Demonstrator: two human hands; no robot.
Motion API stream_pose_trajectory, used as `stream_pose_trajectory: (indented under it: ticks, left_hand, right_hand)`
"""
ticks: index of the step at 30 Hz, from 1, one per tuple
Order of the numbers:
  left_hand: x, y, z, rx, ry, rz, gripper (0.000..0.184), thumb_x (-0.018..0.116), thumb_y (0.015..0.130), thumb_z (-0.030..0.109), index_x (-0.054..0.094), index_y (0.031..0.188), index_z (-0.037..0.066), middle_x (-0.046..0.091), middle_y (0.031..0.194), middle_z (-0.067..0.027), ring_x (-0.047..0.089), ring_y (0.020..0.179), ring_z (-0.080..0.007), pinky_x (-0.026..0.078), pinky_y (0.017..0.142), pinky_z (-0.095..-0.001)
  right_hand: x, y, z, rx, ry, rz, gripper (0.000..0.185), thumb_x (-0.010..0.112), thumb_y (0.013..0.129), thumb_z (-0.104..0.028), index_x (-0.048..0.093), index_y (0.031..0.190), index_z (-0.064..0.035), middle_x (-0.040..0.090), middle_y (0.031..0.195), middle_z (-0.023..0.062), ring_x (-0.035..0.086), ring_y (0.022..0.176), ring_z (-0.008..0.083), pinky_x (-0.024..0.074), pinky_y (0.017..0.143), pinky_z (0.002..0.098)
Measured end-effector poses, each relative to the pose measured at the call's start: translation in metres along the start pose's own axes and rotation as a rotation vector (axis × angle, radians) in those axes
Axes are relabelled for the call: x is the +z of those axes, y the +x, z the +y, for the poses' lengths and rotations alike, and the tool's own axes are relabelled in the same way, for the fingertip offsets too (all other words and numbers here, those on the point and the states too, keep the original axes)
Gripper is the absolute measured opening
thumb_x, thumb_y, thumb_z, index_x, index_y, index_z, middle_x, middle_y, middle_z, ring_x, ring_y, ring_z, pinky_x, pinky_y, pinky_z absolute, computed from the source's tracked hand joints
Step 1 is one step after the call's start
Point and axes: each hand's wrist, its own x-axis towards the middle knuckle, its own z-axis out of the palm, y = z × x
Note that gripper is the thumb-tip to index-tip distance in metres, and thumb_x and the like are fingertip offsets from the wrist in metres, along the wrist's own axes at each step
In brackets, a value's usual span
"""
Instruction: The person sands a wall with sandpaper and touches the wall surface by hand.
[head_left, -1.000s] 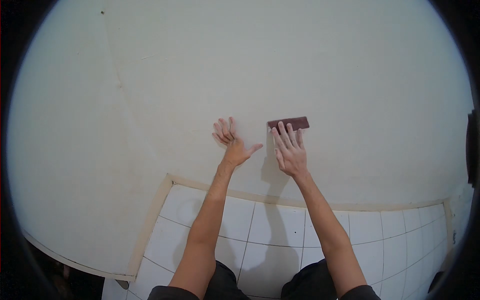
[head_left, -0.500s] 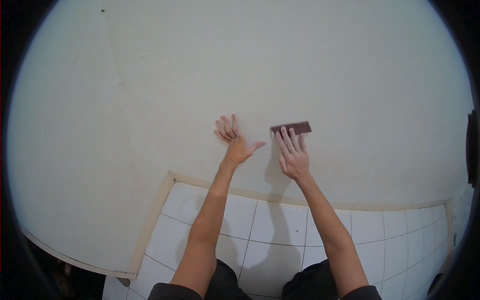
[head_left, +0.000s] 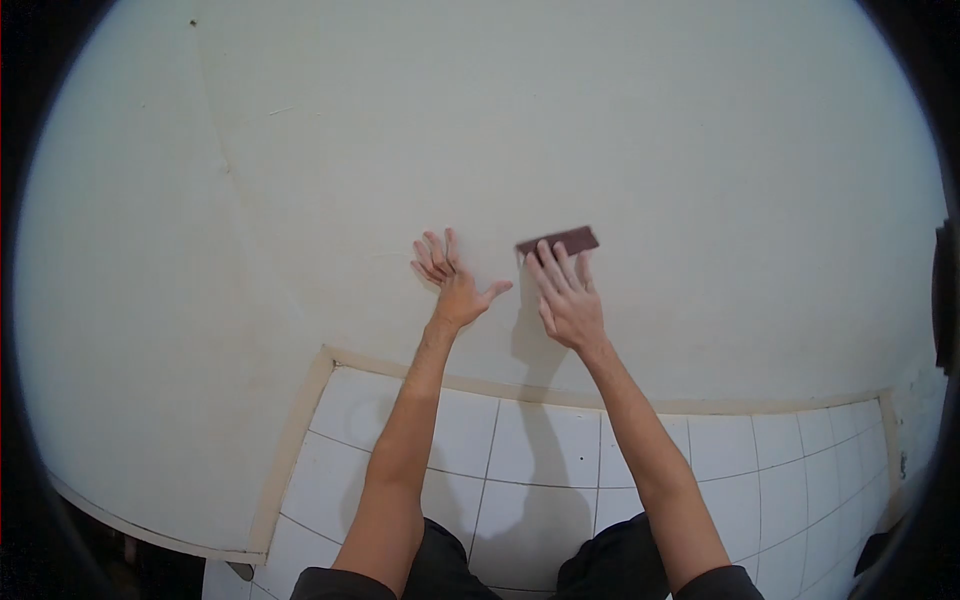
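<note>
A dark brown strip of sandpaper (head_left: pixel 575 238) lies tilted against the pale wall (head_left: pixel 700 180), its right end higher than its left. My right hand (head_left: pixel 572 305) presses it to the wall with outstretched fingers, which cover part of its lower edge. To the left, my left hand (head_left: pixel 458 290) rests open on the same wall, fingers spread and thumb pointing right. It holds nothing and stays apart from the sandpaper.
White floor tiles (head_left: pixel 540 440) meet the wall along a beige border (head_left: pixel 470 385). A wall section with a faint crack stands at left, above a dark gap (head_left: pixel 150 560). A dark object (head_left: pixel 943 295) sits at the far right edge.
The view has shifted slightly, so the wall and floor appear further left. My right hand and the sandpaper have slid a little up the wall. My left hand keeps its place.
</note>
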Motion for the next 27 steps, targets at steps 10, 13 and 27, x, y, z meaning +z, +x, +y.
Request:
stream_pose_trajectory:
  ticks: [10, 13, 27]
  left_hand:
    - [0.0, 0.0, -0.001, -0.019, 0.028, -0.011, 0.148, 0.085, 0.072, 0.067, -0.012, 0.164, 0.003, -0.024, 0.166, -0.031, -0.029, 0.15, -0.0518, -0.016, 0.112, -0.0735]
    - [-0.002, 0.0, 0.003, -0.017, 0.008, -0.011, 0.146, 0.085, 0.073, 0.065, -0.011, 0.164, 0.003, -0.025, 0.165, -0.0321, -0.03, 0.149, -0.0523, -0.017, 0.111, -0.0737]
    - [0.015, -0.001, -0.014, 0.175, -0.004, 0.188, 0.134, 0.088, 0.073, 0.061, -0.001, 0.149, -0.005, -0.014, 0.164, -0.036, -0.018, 0.151, -0.0551, -0.013, 0.113, -0.0737]
  right_hand:
    - [0.012, -0.055, 0.053, 0.116, -0.149, 0.107, 0.07, 0.05, 0.089, -0.023, 0.044, 0.159, -0.0181, 0.04, 0.165, 0.0072, 0.035, 0.154, 0.0277, 0.0177, 0.128, 0.0533]
    - [-0.012, -0.016, 0.047, 0.134, -0.102, 0.116, 0.072, 0.052, 0.091, -0.023, 0.039, 0.161, -0.0159, 0.035, 0.168, 0.009, 0.031, 0.155, 0.0296, 0.0159, 0.128, 0.0552]
    - [0.013, -0.063, 0.044, 0.067, -0.096, -0.007, 0.076, 0.055, 0.089, -0.024, 0.036, 0.163, -0.0206, 0.036, 0.168, 0.0018, 0.037, 0.152, 0.023, 0.0208, 0.128, 0.0522]
